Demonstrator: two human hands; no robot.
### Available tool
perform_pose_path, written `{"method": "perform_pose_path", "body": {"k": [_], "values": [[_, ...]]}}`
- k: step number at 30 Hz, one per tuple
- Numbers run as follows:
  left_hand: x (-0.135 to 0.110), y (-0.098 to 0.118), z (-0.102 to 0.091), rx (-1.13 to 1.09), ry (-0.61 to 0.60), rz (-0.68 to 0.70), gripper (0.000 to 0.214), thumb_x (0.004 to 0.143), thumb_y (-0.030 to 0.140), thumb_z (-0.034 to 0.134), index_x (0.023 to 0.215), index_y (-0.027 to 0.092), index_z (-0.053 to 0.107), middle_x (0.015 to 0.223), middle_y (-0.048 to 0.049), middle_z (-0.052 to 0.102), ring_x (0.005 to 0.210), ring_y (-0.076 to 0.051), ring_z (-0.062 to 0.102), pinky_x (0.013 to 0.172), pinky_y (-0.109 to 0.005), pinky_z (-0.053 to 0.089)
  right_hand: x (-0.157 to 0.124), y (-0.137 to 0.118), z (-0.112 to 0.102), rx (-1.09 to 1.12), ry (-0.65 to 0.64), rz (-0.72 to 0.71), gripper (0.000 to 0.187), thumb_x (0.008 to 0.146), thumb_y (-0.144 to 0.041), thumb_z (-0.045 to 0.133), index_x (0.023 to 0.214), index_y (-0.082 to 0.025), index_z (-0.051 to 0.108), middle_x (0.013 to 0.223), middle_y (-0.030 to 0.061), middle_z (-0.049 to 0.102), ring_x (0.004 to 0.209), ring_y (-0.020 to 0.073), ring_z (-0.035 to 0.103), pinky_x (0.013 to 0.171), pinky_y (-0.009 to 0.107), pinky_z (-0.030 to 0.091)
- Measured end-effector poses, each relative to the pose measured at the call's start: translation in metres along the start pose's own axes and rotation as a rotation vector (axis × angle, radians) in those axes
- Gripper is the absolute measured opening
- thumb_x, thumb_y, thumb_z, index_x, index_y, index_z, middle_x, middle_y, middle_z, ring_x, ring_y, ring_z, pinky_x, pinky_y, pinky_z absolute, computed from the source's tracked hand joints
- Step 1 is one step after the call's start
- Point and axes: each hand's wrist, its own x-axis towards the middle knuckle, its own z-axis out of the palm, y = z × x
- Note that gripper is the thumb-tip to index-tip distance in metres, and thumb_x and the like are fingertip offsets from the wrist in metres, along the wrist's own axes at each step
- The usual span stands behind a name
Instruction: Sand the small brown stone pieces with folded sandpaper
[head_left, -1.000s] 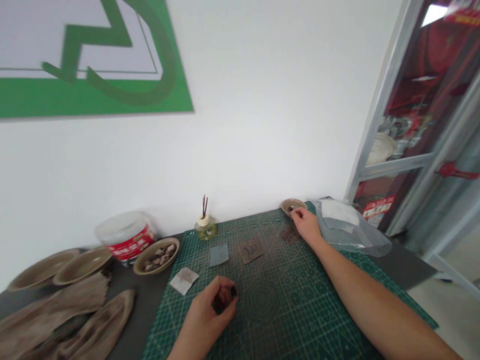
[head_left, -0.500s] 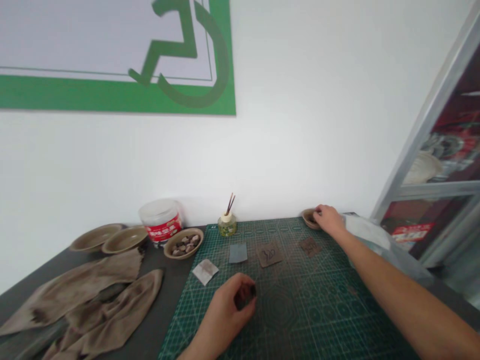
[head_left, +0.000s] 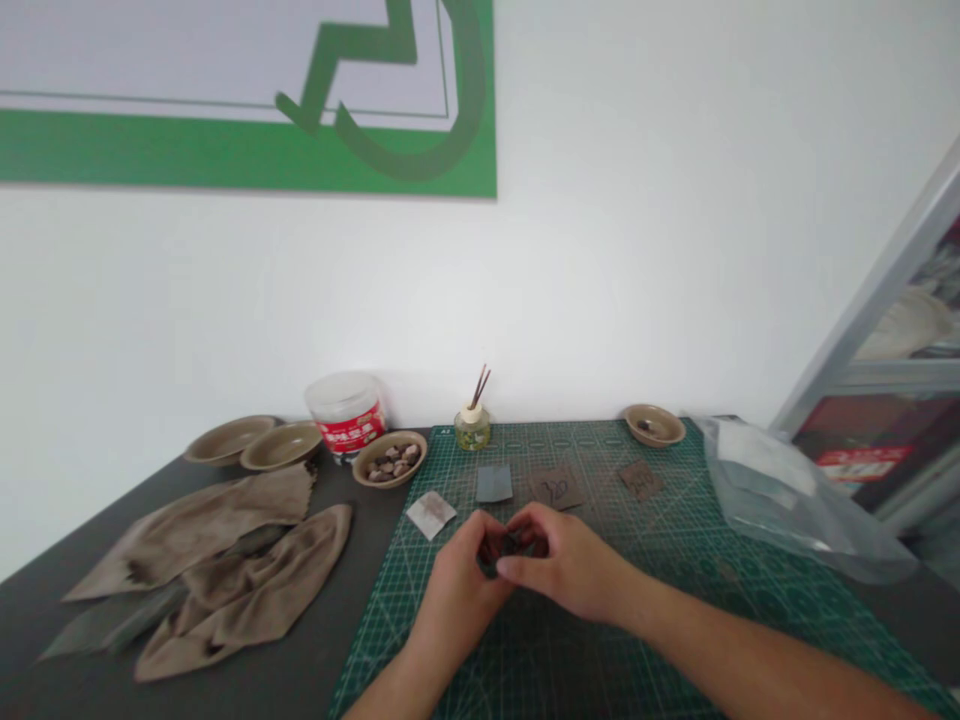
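My left hand [head_left: 466, 572] is curled over the green cutting mat [head_left: 637, 620], its fingers closed around a small dark thing whose kind I cannot make out. Fingertips of my right hand [head_left: 574, 562] meet it from the other side, pinched together. Whatever lies between them is mostly hidden by the fingers. Just beyond the hands are a brown sandpaper square [head_left: 556, 488] marked 320, a grey-blue square [head_left: 494, 484] and a whitish stained square [head_left: 431, 514]. Another brown sandpaper piece [head_left: 640, 480] lies farther right. At the back right stands a small brown bowl [head_left: 667, 430] with something small and dark inside.
Left of the mat, a bowl of pebbles [head_left: 390, 463], two brown bowls [head_left: 225, 440] and a clear plastic tub [head_left: 346, 410] stand near brown cloths [head_left: 255, 590]. A reed diffuser [head_left: 472, 430] is by the wall. A clear plastic bag [head_left: 795, 500] lies right.
My right hand has left the small bowl at the back right and come to my left hand over the mat. The view has tilted down slightly and shifted left.
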Motion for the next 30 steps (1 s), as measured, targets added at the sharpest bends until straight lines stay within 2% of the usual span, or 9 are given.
{"method": "perform_pose_path", "body": {"k": [8,11,13,14,18,20,22,25,30], "values": [[0.000,-0.003,0.002,0.025,-0.016,0.019,0.014,0.068,0.011,0.058,0.079,0.019,0.053,0.073,0.0016,0.056,0.068,-0.015,0.053,0.062,-0.025,0.040,0.004,0.009,0.012,-0.050,0.117,0.054,0.016,0.073,-0.020,0.070,0.089,-0.020,0.067,0.081,0.0019,0.073,0.072,0.0176,0.066,0.063,0.025,0.046],[-0.002,-0.001,0.003,-0.005,-0.065,0.030,0.026,0.068,0.010,0.060,0.092,0.019,0.055,0.079,0.0010,0.058,0.073,-0.015,0.056,0.066,-0.025,0.042,0.007,0.012,0.002,-0.137,0.133,0.014,0.012,0.074,-0.022,0.069,0.086,-0.021,0.069,0.077,0.0015,0.073,0.067,0.0173,0.065,0.059,0.025,0.044],[-0.003,0.000,0.003,-0.014,-0.064,0.029,0.036,0.071,0.014,0.061,0.105,0.020,0.053,0.084,0.0000,0.059,0.077,-0.017,0.057,0.070,-0.027,0.044,0.018,0.018,-0.025,-0.252,0.195,-0.002,0.013,0.077,-0.029,0.069,0.088,-0.023,0.070,0.078,0.0016,0.073,0.068,0.0177,0.066,0.059,0.025,0.044],[-0.003,0.000,0.004,-0.012,-0.057,0.029,0.038,0.073,0.017,0.062,0.109,0.020,0.051,0.085,-0.0004,0.059,0.078,-0.017,0.058,0.072,-0.028,0.045,0.025,0.022,-0.046,-0.364,0.290,0.024,0.015,0.077,-0.033,0.069,0.088,-0.024,0.071,0.079,0.0016,0.074,0.069,0.0180,0.066,0.060,0.025,0.045],[-0.004,0.000,0.005,0.005,-0.083,0.027,0.035,0.077,0.020,0.060,0.111,0.021,0.050,0.086,-0.0010,0.060,0.079,-0.018,0.059,0.074,-0.030,0.046,0.055,0.051,-0.159,-0.650,0.620,0.226,0.025,0.083,-0.038,0.059,0.098,-0.022,0.072,0.096,0.0090,0.074,0.086,0.0242,0.066,0.073,0.032,0.045],[-0.005,-0.001,0.005,0.009,-0.100,0.028,0.034,0.077,0.019,0.059,0.109,0.022,0.051,0.085,-0.0006,0.060,0.077,-0.017,0.059,0.072,-0.029,0.046,0.062,0.072,-0.211,-0.721,0.685,0.330,0.029,0.081,-0.038,0.060,0.096,-0.018,0.073,0.095,0.0142,0.073,0.087,0.0277,0.065,0.071,0.034,0.044],[-0.005,-0.002,0.005,0.015,-0.104,0.028,0.032,0.077,0.018,0.059,0.107,0.022,0.052,0.084,-0.0003,0.060,0.077,-0.017,0.059,0.072,-0.028,0.045,0.064,0.095,-0.246,-0.769,0.687,0.421,0.027,0.076,-0.038,0.065,0.088,-0.015,0.074,0.089,0.0162,0.072,0.083,0.0292,0.066,0.067,0.034,0.043],[-0.005,-0.003,0.005,0.024,-0.097,0.020,0.027,0.077,0.018,0.058,0.104,0.022,0.053,0.083,-0.0002,0.060,0.077,-0.017,0.059,0.071,-0.028,0.045,0.067,0.127,-0.269,-0.821,0.652,0.501,0.025,0.075,-0.038,0.066,0.083,-0.016,0.075,0.082,0.0147,0.072,0.078,0.0278,0.066,0.063,0.033,0.042],[-0.004,-0.004,0.003,0.035,-0.105,0.011,0.025,0.078,0.017,0.058,0.102,0.022,0.054,0.084,-0.0008,0.061,0.078,-0.017,0.059,0.072,-0.028,0.045,0.083,0.158,-0.271,-0.908,0.591,0.514,0.028,0.076,-0.042,0.064,0.087,-0.018,0.074,0.087,0.0134,0.072,0.082,0.0270,0.066,0.066,0.033,0.044]]}}
